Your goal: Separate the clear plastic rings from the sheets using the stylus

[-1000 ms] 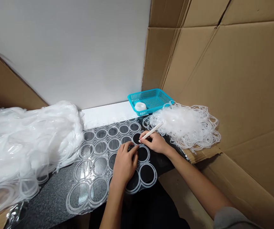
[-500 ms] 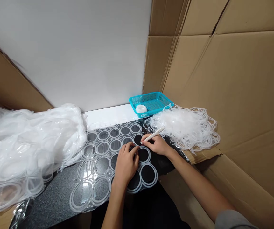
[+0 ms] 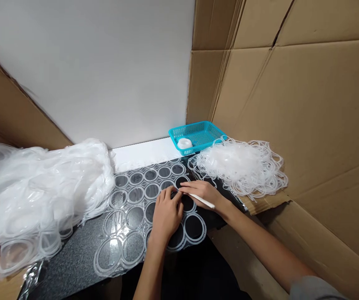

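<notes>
A clear sheet of moulded rings [image 3: 134,217] lies over a dark speckled board, its whitish circles in rows. My left hand [image 3: 166,212] is on the sheet's right half, its bent fingers pressed on the rings and holding the sheet. My right hand [image 3: 202,193] meets it at the fingertips, over a ring near the right edge. A slim white pen-like tool [image 3: 202,201] is held in my right hand, its free end pointing down to the right. Its working tip is hidden by the fingers. What lies between both hands' fingertips is too small to make out.
A large heap of clear ring sheets [image 3: 48,187] stands on the left. To the right is a tangled pile of thin whitish rings [image 3: 242,164]. Behind it, a turquoise basket [image 3: 206,138] holds a white roll [image 3: 184,143]. Cardboard walls [image 3: 317,104] enclose the right side.
My right hand has turned over and moved slightly left, against my left fingertips. The white tool has swung from pointing up-right to down-right. My left hand has barely moved.
</notes>
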Motion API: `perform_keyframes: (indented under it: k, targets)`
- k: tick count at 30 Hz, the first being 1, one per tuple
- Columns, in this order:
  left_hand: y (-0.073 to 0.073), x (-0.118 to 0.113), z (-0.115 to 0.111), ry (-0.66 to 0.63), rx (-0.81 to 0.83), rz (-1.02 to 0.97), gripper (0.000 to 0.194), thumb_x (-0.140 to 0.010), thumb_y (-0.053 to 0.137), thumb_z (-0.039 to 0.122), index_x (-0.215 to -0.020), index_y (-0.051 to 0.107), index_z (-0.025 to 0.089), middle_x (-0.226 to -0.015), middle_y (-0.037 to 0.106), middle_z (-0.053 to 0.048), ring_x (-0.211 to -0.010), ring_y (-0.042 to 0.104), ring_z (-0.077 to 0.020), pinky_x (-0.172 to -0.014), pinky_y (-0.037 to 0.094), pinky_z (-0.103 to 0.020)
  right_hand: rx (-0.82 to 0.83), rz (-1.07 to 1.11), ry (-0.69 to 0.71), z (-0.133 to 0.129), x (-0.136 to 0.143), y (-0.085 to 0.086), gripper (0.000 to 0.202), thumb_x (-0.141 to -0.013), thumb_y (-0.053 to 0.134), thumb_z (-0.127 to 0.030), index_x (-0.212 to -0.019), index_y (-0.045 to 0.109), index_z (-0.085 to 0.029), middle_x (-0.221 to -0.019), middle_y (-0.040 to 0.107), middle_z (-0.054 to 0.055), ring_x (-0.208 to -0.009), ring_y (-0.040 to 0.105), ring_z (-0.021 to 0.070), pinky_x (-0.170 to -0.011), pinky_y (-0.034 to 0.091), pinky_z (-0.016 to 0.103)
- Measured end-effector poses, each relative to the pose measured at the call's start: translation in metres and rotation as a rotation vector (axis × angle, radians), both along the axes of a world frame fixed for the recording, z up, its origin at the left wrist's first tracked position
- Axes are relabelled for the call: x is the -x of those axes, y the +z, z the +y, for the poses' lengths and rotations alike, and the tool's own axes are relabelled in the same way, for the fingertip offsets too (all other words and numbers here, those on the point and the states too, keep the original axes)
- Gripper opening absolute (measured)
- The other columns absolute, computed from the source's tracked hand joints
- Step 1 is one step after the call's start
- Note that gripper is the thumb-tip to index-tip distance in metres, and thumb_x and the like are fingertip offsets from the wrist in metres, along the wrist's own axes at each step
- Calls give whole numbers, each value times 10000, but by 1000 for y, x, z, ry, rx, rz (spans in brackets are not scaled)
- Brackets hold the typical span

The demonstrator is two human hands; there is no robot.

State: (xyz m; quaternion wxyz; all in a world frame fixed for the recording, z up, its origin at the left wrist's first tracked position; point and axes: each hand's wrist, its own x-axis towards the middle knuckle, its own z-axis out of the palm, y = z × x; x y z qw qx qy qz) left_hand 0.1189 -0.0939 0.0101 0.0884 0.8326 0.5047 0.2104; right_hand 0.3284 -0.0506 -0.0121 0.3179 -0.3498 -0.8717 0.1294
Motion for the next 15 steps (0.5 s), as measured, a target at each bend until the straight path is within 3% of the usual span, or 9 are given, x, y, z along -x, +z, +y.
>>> perform_keyframes:
  k: [4,10,15]
  targets:
    - [2,0,0,0,9,-46,331,-979,536,148,-1262,685,233,-1295,615,-109,-1228,548,-309,-1067,491,-536,-86,-83,-65,13,5,2,378,-1004,508,-114,-1292,735,-206,-1335,743,146,-1187,733,287,-985,580,451]
    - [0,4,0,-17,2,-155,257,-967,549,143,-1144,704,246,-1253,614,-89,-1198,580,-277,-1054,508,-502,-17,-110,-140,38,23,43,305,-1016,548,-117,-1210,760,-221,-1166,803,105,-1067,754,248,-963,541,377]
    - [-1,5,-1,-10,-34,-190,230,-955,559,150,-1106,701,249,-1203,631,-83,-1155,604,-276,-1034,528,-504,92,-37,-98,38,31,46,251,-1024,565,-155,-1138,779,-220,-1132,808,91,-1036,756,236,-952,542,351]
